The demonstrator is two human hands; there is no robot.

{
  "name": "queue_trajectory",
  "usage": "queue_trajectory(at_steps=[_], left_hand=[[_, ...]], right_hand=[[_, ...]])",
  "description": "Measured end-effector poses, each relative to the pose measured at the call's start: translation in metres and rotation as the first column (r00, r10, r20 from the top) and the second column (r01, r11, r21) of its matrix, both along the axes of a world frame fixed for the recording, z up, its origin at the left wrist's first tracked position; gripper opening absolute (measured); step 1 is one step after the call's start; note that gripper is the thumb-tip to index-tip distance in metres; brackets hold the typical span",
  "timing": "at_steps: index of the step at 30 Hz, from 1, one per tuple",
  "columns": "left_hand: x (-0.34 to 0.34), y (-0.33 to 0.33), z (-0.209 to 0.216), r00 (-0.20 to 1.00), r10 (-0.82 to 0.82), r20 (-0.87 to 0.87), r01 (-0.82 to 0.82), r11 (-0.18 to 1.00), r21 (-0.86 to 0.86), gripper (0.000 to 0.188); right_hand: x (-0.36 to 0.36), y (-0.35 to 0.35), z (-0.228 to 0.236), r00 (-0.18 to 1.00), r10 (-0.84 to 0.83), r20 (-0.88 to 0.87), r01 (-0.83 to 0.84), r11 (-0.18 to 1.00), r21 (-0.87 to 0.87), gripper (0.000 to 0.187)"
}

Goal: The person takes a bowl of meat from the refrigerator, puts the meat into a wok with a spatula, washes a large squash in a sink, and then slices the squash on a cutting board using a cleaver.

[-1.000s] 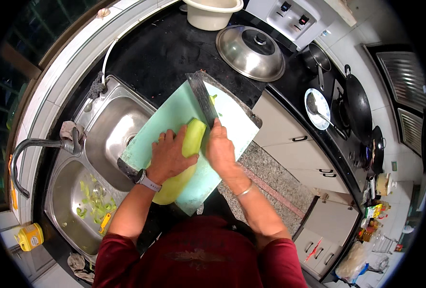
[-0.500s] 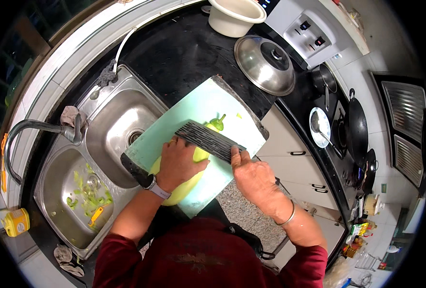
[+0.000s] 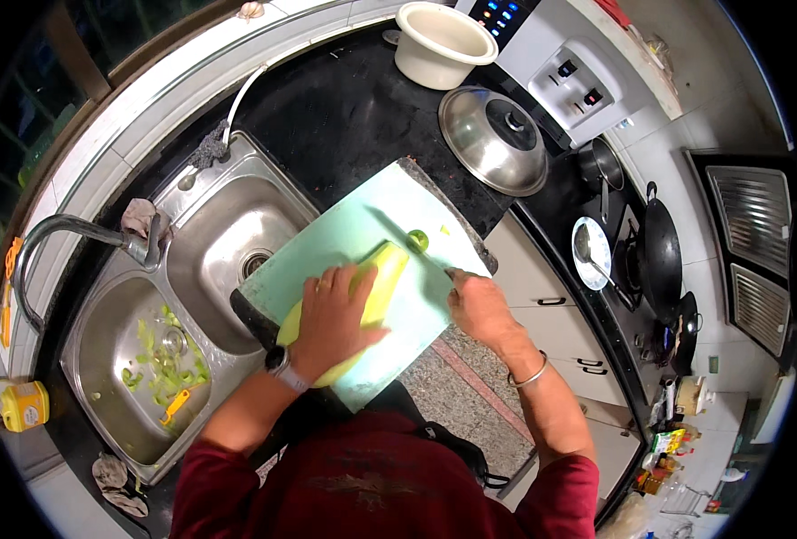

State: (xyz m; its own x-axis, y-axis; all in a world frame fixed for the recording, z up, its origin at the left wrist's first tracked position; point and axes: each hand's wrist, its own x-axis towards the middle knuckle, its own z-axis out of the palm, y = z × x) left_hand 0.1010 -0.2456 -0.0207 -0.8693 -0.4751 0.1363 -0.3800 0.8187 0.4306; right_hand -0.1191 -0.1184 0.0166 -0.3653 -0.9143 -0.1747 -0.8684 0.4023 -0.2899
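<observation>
A pale green peeled gourd (image 3: 382, 281) lies slantwise on the light green cutting board (image 3: 327, 226). My left hand (image 3: 334, 314) rests over the gourd's middle, fingers and thumb around it, pressing it to the board. My right hand (image 3: 481, 310) grips the handle of a kitchen knife (image 3: 433, 260), whose blade is seen nearly edge-on beyond the gourd's cut far end. Beside the blade lies the small green stem end (image 3: 418, 240), separate from the gourd. A tiny green scrap (image 3: 444, 230) sits to its right.
On the left is a double steel sink (image 3: 223, 216) with green peelings (image 3: 169, 359) and a yellow-handled peeler (image 3: 176, 407). The board's lower left side overhangs the sink edge. Beyond stand a steel pot lid (image 3: 488, 148) and a cream tub (image 3: 443, 45). A wok (image 3: 659, 256) is at right.
The knife has turned from its broad side showing to nearly edge-on and shifted right. The stem end now lies apart from the gourd. My left hand's fingers have spread over the gourd.
</observation>
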Motion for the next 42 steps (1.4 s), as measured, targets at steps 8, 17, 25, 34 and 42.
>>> queue_trajectory(at_steps=[8,17,25,34,42], left_hand=[[0.062,0.031,0.016,0.948,-0.12,0.294,0.142,0.988,-0.054,0.104],[0.053,0.025,0.0,0.979,0.134,0.157,-0.149,0.985,0.09,0.113],[0.039,0.015,0.002,0.976,0.104,0.191,-0.129,0.984,0.122,0.106],[-0.083,-0.014,-0.004,0.902,0.126,0.412,-0.183,0.978,0.102,0.089],[-0.094,-0.031,0.021,0.953,0.05,0.298,-0.215,0.807,0.551,0.068]], right_hand=[[0.008,0.028,0.013,0.8,-0.296,0.522,0.325,0.945,0.038,0.017],[0.021,0.055,-0.02,0.299,-0.348,0.888,0.42,0.884,0.205,0.016],[0.035,0.065,-0.024,-0.133,-0.29,0.948,0.449,0.835,0.319,0.015],[0.004,0.08,-0.03,0.169,-0.288,0.943,0.358,0.909,0.214,0.014],[-0.027,0.103,-0.018,0.131,-0.272,0.953,0.422,0.886,0.195,0.015]])
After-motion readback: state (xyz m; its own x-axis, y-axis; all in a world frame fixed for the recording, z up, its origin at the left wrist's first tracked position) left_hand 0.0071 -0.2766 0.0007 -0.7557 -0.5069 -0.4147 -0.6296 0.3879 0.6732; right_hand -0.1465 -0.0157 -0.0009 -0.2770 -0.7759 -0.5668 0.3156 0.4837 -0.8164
